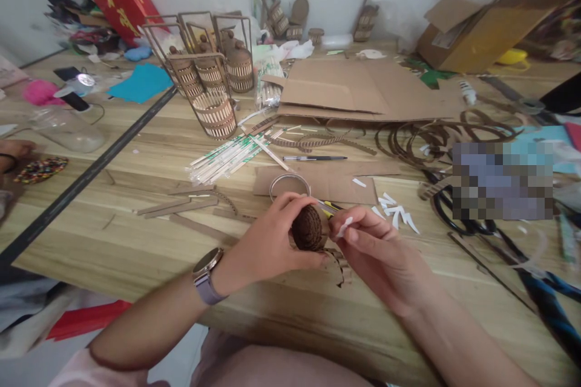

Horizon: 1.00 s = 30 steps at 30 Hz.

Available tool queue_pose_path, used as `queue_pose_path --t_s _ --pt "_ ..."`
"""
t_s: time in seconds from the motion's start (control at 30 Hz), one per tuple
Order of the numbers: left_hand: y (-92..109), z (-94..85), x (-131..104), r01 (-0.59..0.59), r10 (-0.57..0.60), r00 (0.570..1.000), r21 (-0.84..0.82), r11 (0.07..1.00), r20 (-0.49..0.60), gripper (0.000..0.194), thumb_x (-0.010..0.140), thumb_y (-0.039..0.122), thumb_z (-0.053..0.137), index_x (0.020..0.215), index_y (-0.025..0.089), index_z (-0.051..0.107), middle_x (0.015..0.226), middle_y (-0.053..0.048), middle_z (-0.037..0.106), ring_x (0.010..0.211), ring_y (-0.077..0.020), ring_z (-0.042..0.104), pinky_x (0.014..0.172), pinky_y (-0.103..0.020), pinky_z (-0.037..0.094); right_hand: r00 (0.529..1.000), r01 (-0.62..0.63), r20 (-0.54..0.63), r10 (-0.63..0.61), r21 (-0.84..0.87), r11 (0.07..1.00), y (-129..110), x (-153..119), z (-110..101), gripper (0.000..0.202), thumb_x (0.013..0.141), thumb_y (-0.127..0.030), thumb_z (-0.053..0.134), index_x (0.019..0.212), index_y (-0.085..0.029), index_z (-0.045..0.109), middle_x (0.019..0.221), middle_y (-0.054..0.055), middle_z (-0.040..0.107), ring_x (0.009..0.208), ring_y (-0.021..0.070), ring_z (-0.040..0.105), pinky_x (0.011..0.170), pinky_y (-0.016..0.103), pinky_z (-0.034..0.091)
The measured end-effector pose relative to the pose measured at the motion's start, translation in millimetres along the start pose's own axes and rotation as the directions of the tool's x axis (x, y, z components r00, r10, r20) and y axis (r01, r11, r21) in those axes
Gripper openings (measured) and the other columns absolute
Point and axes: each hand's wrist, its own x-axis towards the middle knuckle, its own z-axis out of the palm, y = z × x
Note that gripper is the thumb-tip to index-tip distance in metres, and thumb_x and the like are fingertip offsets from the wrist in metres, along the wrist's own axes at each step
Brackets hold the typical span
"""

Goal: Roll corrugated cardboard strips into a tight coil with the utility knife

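Note:
My left hand (272,236), a watch on its wrist, is closed around a small rolled cup of brown corrugated cardboard (307,228) near the table's front. A loose end of the cardboard strip (336,266) curls out below it. Just to the right, my right hand (376,248) pinches a small white strip (345,227) between thumb and fingers. Behind the cup lies a roll of tape (290,178), partly covered by my left hand. A yellow and black tool (330,208) shows between my hands, mostly hidden. More white strips (399,211) lie scattered to the right.
Lantern-like cardboard pieces in frames (213,110) stand at the back left. Flat cardboard sheets (345,87), bundled sticks (227,157) and a pen (315,158) lie ahead. Black-handled scissors (458,217) and cardboard coils (408,139) are at right. Another person's hand (16,154) is at far left.

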Motion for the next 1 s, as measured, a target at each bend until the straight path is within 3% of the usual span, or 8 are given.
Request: queue_pose_path --t_s 0.47,1.0 --pt "1 2.3 1 0.021 -0.023 0.999 -0.042 0.999 -0.029 0.069 0.068 0.03 0.083 0.128 0.023 0.05 0.128 -0.008 0.052 0.114 -0.0268 0.056 0.1 -0.044 0.047 0.998 0.016 -0.065 -0.016 0.006 1.0 3 0 9 0.02 0.058 -0.034 0.09 0.068 -0.026 0.074 0.072 -0.003 0.065 0.064 0.0125 0.052 0.061 0.027 0.044" --pt "1 2.8 0 0.032 -0.032 0.999 -0.11 0.993 0.001 0.067 0.066 0.038 0.085 0.124 0.024 0.054 0.121 -0.008 0.057 0.109 -0.028 0.06 0.096 -0.044 0.05 0.987 0.149 -0.047 -0.154 -0.086 0.985 10 0 8 0.023 0.062 -0.031 0.088 0.077 -0.028 0.072 0.074 -0.002 0.066 0.066 0.0133 0.056 0.06 0.026 0.049"
